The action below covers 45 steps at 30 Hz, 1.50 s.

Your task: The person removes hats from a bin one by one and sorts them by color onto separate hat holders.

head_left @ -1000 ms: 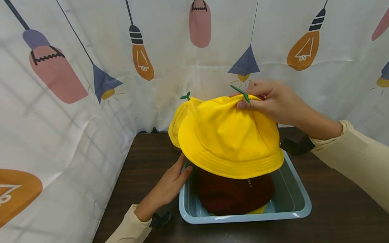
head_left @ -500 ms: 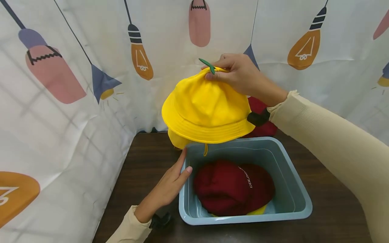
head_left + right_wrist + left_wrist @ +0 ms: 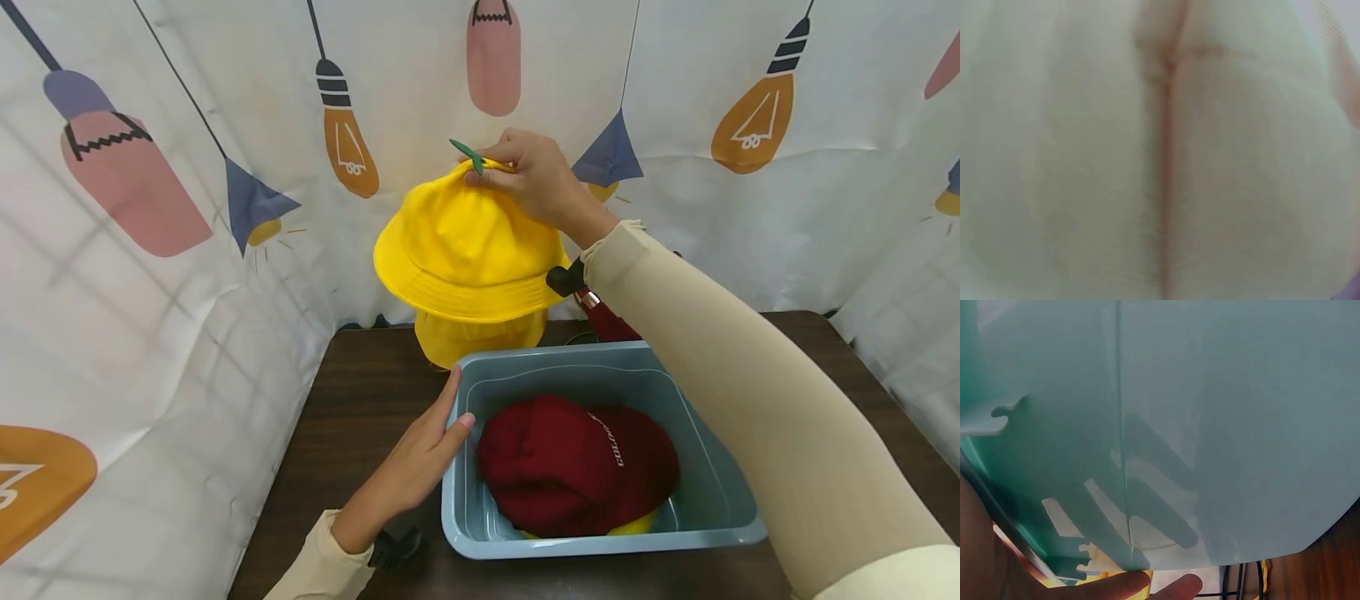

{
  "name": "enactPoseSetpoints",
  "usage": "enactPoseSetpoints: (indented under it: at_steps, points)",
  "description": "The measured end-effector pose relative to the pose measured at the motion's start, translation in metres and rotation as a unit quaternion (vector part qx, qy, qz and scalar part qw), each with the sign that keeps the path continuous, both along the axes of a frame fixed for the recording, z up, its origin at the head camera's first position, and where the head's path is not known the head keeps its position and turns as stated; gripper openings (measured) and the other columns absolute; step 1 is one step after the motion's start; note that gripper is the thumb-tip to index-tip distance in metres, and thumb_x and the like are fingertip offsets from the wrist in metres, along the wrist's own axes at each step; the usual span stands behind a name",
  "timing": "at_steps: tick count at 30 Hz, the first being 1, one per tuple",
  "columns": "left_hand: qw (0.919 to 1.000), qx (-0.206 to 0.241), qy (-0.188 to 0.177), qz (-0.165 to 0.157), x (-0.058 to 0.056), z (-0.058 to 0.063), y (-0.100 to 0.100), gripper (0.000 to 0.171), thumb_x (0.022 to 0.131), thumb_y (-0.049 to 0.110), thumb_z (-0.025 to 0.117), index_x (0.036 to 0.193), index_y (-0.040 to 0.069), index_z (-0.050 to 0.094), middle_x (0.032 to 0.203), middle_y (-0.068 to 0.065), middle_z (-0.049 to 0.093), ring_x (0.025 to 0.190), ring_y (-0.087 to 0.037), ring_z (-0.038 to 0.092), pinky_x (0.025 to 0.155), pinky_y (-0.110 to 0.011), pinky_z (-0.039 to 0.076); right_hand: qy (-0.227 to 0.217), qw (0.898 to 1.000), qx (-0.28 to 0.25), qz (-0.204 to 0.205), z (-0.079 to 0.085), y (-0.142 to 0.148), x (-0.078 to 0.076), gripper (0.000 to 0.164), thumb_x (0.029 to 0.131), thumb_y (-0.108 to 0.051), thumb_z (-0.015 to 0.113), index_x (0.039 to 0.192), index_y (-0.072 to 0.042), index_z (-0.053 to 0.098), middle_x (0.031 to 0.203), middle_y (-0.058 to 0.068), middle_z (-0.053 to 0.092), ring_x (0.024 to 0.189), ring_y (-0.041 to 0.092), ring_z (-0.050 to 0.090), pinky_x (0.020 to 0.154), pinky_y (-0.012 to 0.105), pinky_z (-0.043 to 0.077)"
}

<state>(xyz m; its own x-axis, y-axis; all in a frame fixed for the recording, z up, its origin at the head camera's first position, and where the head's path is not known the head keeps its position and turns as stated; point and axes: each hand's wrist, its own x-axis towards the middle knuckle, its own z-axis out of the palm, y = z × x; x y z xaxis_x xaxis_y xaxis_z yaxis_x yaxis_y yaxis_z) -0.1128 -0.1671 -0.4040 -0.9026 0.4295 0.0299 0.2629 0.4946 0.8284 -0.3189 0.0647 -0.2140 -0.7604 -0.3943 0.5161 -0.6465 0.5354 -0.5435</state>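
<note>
My right hand (image 3: 528, 175) pinches the crown of a yellow bucket hat (image 3: 480, 250) beside its green sprout. The hat hangs brim down in the air and overlaps a second yellow hat (image 3: 480, 335), which sits behind the bin's back left corner. My left hand (image 3: 412, 458) rests with straight fingers along the left side of a light blue bin (image 3: 600, 546). Inside lies a dark red cap (image 3: 551, 471) with white lettering, over a bit of yellow cloth (image 3: 636, 525). In the left wrist view, fingers (image 3: 1110, 586) lie along the bin's outer wall (image 3: 1160, 394).
Behind the bin, a dark red cap (image 3: 609, 321) shows partly, mostly hidden by my right sleeve (image 3: 720, 367). The dark wooden table (image 3: 360, 392) ends at a white curtain (image 3: 420, 83) printed with lamps. The right wrist view is filled by a blurred pale surface.
My right hand has carried the yellow bucket hat from over the bin, up and left, to above the other yellow hat. The red cap in the bin has come into view. My left hand stays put.
</note>
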Motion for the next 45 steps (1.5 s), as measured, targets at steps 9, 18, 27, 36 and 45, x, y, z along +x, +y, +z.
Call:
enactPoseSetpoints:
  at_steps: [9, 18, 27, 36, 45]
  points:
    - [1.0000, 0.005, -0.001, -0.002, 0.002, 0.000, 0.001, 0.071, 0.109, 0.043, 0.043, 0.166, 0.029, 0.003, 0.172, 0.007, 0.011, 0.154, -0.027, 0.029, 0.117, -0.058, 0.035, 0.007, 0.996, 0.074, -0.053, -0.047, -0.021, -0.004, 0.038, 0.092, -0.043, 0.069, 0.127, -0.028, 0.074, 0.089, 0.001, 0.054, 0.085, 0.018, 0.051, 0.082, 0.039, 0.024]
    - [0.9999, 0.007, 0.007, -0.009, 0.004, 0.000, 0.003, 0.071, 0.109, 0.042, 0.043, 0.165, 0.030, 0.002, 0.172, 0.008, 0.011, 0.155, -0.026, 0.027, 0.118, -0.058, 0.033, -0.049, 0.992, 0.102, -0.054, -0.085, -0.014, -0.001, 0.043, 0.091, -0.047, 0.069, 0.129, -0.029, 0.072, 0.090, 0.001, 0.055, 0.084, 0.019, 0.052, 0.080, 0.040, 0.025]
    - [0.9999, 0.008, -0.003, -0.008, 0.004, 0.002, 0.003, 0.071, 0.109, 0.043, 0.043, 0.165, 0.031, 0.002, 0.172, 0.009, 0.010, 0.155, -0.027, 0.028, 0.115, -0.058, 0.037, -0.097, 0.984, 0.143, -0.044, -0.090, -0.007, 0.003, 0.061, 0.096, -0.056, 0.061, 0.152, -0.035, 0.050, 0.107, 0.004, 0.054, 0.096, 0.021, 0.050, 0.083, 0.043, 0.032]
    - [1.0000, 0.004, -0.003, -0.005, 0.002, 0.001, 0.003, 0.071, 0.109, 0.044, 0.043, 0.165, 0.032, 0.002, 0.172, 0.009, 0.011, 0.154, -0.028, 0.031, 0.112, -0.057, 0.042, -0.144, 0.982, 0.114, -0.049, -0.078, 0.008, 0.015, 0.067, 0.098, -0.053, 0.062, 0.156, -0.025, 0.045, 0.118, 0.014, 0.050, 0.100, 0.026, 0.047, 0.077, 0.034, 0.040]
    - [0.9997, -0.023, 0.006, 0.003, 0.000, 0.006, 0.001, 0.073, 0.107, 0.047, 0.045, 0.165, 0.030, 0.003, 0.172, 0.003, 0.016, 0.151, -0.029, 0.035, 0.111, -0.057, 0.044, -0.187, 0.977, 0.084, -0.066, -0.091, 0.020, 0.023, 0.067, 0.101, -0.054, 0.055, 0.155, -0.017, 0.046, 0.120, 0.013, 0.052, 0.105, 0.028, 0.048, 0.082, 0.036, 0.045]
